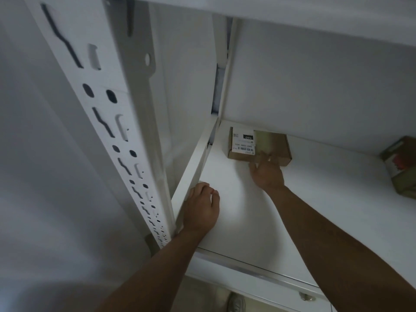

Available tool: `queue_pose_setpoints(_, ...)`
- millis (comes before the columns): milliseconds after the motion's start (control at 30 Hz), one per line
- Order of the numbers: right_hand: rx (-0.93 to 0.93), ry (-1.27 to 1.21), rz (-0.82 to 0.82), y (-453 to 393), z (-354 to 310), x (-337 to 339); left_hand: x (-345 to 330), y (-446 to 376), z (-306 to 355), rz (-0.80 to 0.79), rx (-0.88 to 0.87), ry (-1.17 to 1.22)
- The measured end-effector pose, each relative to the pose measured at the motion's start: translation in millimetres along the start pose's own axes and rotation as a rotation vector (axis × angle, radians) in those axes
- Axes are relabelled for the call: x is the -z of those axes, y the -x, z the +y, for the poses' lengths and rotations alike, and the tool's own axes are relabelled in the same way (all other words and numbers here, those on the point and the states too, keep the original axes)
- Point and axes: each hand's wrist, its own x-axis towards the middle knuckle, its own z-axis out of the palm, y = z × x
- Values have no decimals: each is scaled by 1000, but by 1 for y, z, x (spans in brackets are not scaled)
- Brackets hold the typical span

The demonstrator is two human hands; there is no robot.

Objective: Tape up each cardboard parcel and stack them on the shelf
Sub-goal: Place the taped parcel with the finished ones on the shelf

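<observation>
white shelf (304, 210) fills the view, its slotted upright (108, 122) rising at the left. far back against the rear wall lies a flat brown parcel (258, 146) with a white label (243, 143) and a strip of tape (264, 139) across its top. right hand (266, 172) reaches in, fingers straight, their tips touching the parcel's near edge, not wrapped round it. left hand (201, 210) rests on the shelf's left rail, fingers loosely bent, well short of the parcel. another box (399, 164) sits at the right edge.

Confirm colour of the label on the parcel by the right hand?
White with black print and a barcode, on the brown parcel; the head view shows it.
</observation>
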Motion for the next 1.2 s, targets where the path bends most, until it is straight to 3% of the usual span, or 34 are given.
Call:
queue_pose_setpoints(167,86,163,-123,-16,-11,-9,-3,-1,-6,21,-22,41)
queue_pose_setpoints(267,14,238,-191,-28,-18,-14,-3,-1,-8,23,-23,57)
queue_pose_setpoints(733,85,99,-285,-87,-43,6,-13,-4,-13,38,-93,-37)
queue_pose_setpoints(867,102,-30,-346,-87,-36,19,-11,-3,-13,45,-117,-50)
queue_pose_setpoints(933,100,-216,-353,-82,-38,29,-10,-3,-11,37,-123,-62)
queue_pose_setpoints(1067,164,-561,-200,-57,-44,38,-9,-2,-8,48,-110,-175)
queue_pose_setpoints(1200,58,-625,-297,-10,11,47,-12,4,15,-9,-20,-341)
